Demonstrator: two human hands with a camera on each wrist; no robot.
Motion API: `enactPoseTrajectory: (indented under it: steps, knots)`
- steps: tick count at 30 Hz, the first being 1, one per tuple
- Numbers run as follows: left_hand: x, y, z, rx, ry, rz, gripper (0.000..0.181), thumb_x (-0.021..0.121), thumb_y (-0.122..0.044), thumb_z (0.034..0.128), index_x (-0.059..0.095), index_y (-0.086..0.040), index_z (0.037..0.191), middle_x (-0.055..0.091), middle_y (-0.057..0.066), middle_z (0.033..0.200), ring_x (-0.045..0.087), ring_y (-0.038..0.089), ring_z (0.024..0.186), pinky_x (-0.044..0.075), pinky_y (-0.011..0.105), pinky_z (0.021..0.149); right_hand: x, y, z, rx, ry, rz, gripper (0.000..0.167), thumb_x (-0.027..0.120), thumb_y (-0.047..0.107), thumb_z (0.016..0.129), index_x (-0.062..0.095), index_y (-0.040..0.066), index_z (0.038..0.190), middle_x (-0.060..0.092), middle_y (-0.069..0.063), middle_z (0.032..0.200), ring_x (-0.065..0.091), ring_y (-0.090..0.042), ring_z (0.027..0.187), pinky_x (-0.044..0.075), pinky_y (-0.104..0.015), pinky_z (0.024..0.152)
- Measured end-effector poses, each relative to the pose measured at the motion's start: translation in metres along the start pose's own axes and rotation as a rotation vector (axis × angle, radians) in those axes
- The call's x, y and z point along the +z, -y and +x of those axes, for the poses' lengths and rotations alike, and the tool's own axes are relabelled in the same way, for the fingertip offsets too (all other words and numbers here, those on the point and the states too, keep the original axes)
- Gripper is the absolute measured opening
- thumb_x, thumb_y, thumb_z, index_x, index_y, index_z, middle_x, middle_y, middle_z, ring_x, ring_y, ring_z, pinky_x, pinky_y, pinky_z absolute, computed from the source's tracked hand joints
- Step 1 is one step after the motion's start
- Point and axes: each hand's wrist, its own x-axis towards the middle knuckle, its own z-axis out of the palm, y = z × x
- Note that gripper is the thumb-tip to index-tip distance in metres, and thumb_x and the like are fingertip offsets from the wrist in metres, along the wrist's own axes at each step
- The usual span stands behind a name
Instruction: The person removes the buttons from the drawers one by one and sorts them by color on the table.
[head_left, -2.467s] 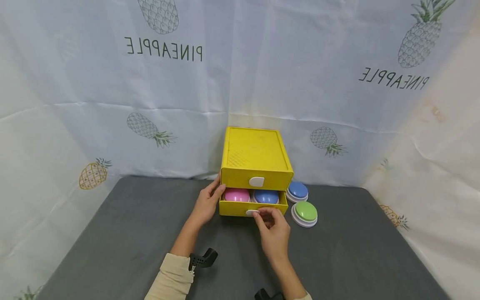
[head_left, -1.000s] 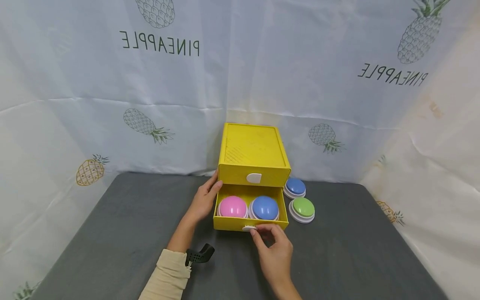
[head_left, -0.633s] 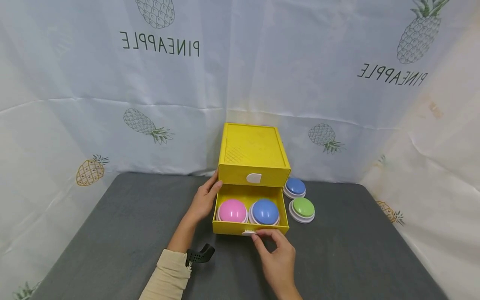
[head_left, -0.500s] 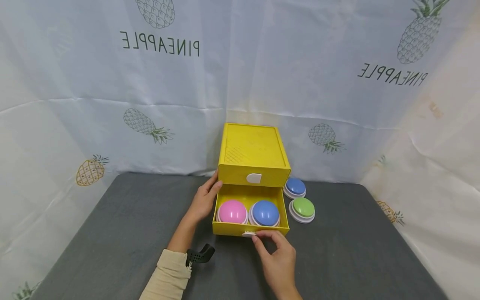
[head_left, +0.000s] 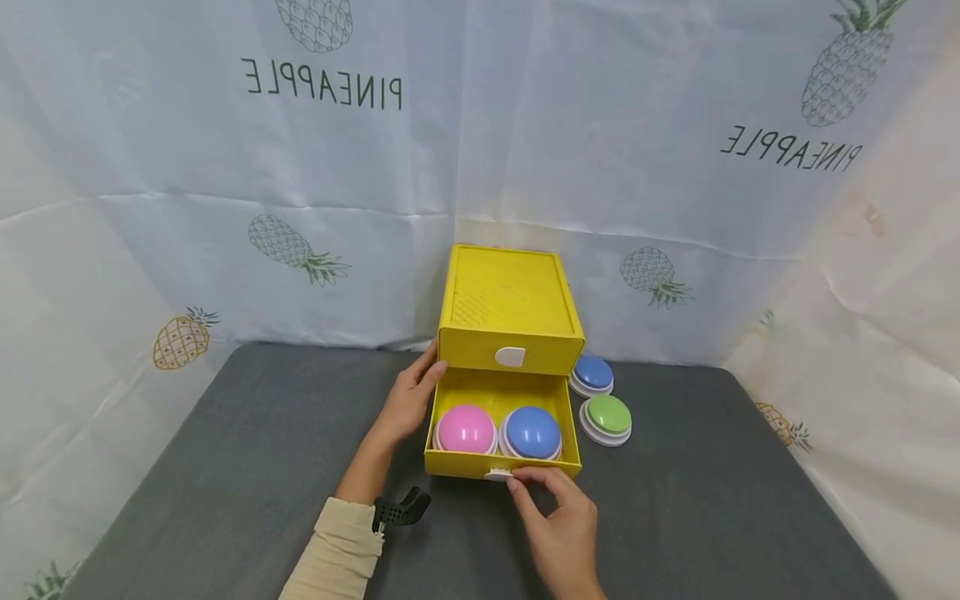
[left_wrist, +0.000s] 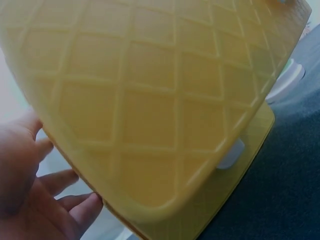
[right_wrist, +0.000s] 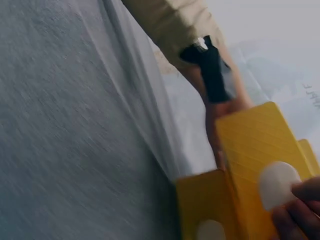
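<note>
A yellow two-drawer box stands at the table's back, its upper drawer closed and its lower drawer pulled out. Inside the lower drawer sit a pink dome-topped button and a blue one, both on white bases. My left hand rests against the box's left side, thumb near the front corner; the left wrist view shows its fingers touching a grid-patterned yellow panel. With thumb and fingers, my right hand pinches the lower drawer's white handle.
Right of the box, another blue button and a green button stand on the dark grey table. A pale pineapple-print cloth hangs behind and along the sides.
My right hand has drawn the lower drawer toward me, first quickly, then slightly further. The pink and blue buttons have come out with it. My left hand stays on the box's side.
</note>
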Motion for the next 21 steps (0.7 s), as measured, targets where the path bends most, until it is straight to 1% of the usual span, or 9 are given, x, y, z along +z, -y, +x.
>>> enactPoseTrajectory:
  steps: [2, 4, 7, 8, 9, 11, 14, 17, 21]
  knots:
    - [0.000, -0.001, 0.000, -0.003, 0.002, 0.004, 0.058, 0.046, -0.039, 0.1082, 0.030, -0.020, 0.161, 0.032, 0.005, 0.166, 0.030, 0.029, 0.154, 0.025, 0.052, 0.125, -0.007, 0.002, 0.005, -0.067, 0.028, 0.010, 0.024, 0.089, 0.005, 0.074, 0.077, 0.024, 0.083, 0.073, 0.015, 0.081, 0.064, 0.003, 0.072, 0.056, -0.020, 0.068]
    - [0.001, -0.001, 0.000, -0.003, 0.002, 0.002, 0.058, 0.046, -0.038, 0.1084, 0.029, -0.020, 0.161, 0.032, 0.005, 0.166, 0.030, 0.029, 0.154, 0.025, 0.052, 0.125, -0.016, 0.005, 0.013, -0.174, 0.062, 0.030, 0.024, 0.088, 0.004, 0.074, 0.077, 0.023, 0.084, 0.074, 0.014, 0.081, 0.063, 0.004, 0.069, 0.055, -0.017, 0.064]
    - [0.001, -0.002, 0.000, 0.011, -0.003, -0.003, 0.058, 0.045, -0.037, 0.1086, 0.029, -0.018, 0.161, 0.032, 0.005, 0.166, 0.029, 0.029, 0.154, 0.024, 0.052, 0.126, -0.032, 0.011, 0.032, -0.358, 0.115, 0.064, 0.023, 0.087, 0.002, 0.075, 0.078, 0.018, 0.089, 0.075, 0.008, 0.082, 0.065, 0.000, 0.069, 0.056, -0.015, 0.064]
    - [0.001, -0.002, 0.001, 0.013, -0.005, -0.003, 0.058, 0.045, -0.037, 0.1086, 0.029, -0.018, 0.161, 0.031, 0.005, 0.166, 0.029, 0.028, 0.154, 0.024, 0.052, 0.126, -0.037, 0.013, 0.039, -0.411, 0.133, 0.063, 0.023, 0.087, 0.001, 0.075, 0.078, 0.016, 0.091, 0.075, 0.006, 0.084, 0.066, -0.001, 0.070, 0.056, -0.015, 0.064]
    - [0.001, -0.002, 0.001, 0.016, -0.007, -0.003, 0.058, 0.045, -0.037, 0.1087, 0.029, -0.018, 0.161, 0.031, 0.005, 0.166, 0.029, 0.028, 0.154, 0.024, 0.052, 0.126, -0.042, 0.014, 0.047, -0.440, 0.158, 0.051, 0.023, 0.087, 0.001, 0.076, 0.078, 0.015, 0.092, 0.076, 0.005, 0.085, 0.067, -0.002, 0.072, 0.056, -0.015, 0.066]
    - [0.001, -0.003, 0.002, 0.022, -0.007, 0.001, 0.058, 0.045, -0.038, 0.1088, 0.029, -0.018, 0.161, 0.031, 0.005, 0.167, 0.028, 0.028, 0.154, 0.023, 0.052, 0.126, -0.051, 0.016, 0.064, -0.459, 0.226, 0.024, 0.023, 0.086, 0.003, 0.077, 0.078, 0.012, 0.097, 0.077, 0.003, 0.088, 0.067, -0.003, 0.075, 0.058, -0.019, 0.068]
    - [0.001, -0.003, 0.002, 0.021, -0.010, 0.003, 0.057, 0.045, -0.037, 0.1088, 0.029, -0.019, 0.161, 0.031, 0.004, 0.167, 0.028, 0.028, 0.154, 0.023, 0.052, 0.126, -0.057, 0.014, 0.088, -0.426, 0.352, -0.040, 0.022, 0.085, 0.008, 0.080, 0.078, 0.011, 0.101, 0.077, 0.003, 0.094, 0.068, -0.004, 0.082, 0.059, -0.028, 0.073]
    - [0.002, -0.003, 0.002, 0.029, -0.013, -0.003, 0.057, 0.045, -0.036, 0.1089, 0.029, -0.018, 0.161, 0.031, 0.004, 0.166, 0.028, 0.027, 0.154, 0.023, 0.051, 0.126, -0.057, 0.006, 0.108, -0.411, 0.476, -0.095, 0.021, 0.081, 0.012, 0.085, 0.077, 0.012, 0.106, 0.077, 0.003, 0.100, 0.070, -0.012, 0.091, 0.061, -0.038, 0.080]
    - [0.003, -0.001, 0.001, 0.033, -0.012, -0.011, 0.057, 0.045, -0.035, 0.1091, 0.029, -0.017, 0.161, 0.031, 0.004, 0.166, 0.028, 0.025, 0.155, 0.022, 0.049, 0.127, -0.053, -0.005, 0.126, -0.445, 0.615, -0.157, 0.023, 0.077, 0.014, 0.090, 0.076, 0.011, 0.112, 0.077, 0.001, 0.107, 0.071, -0.021, 0.101, 0.059, -0.045, 0.090]
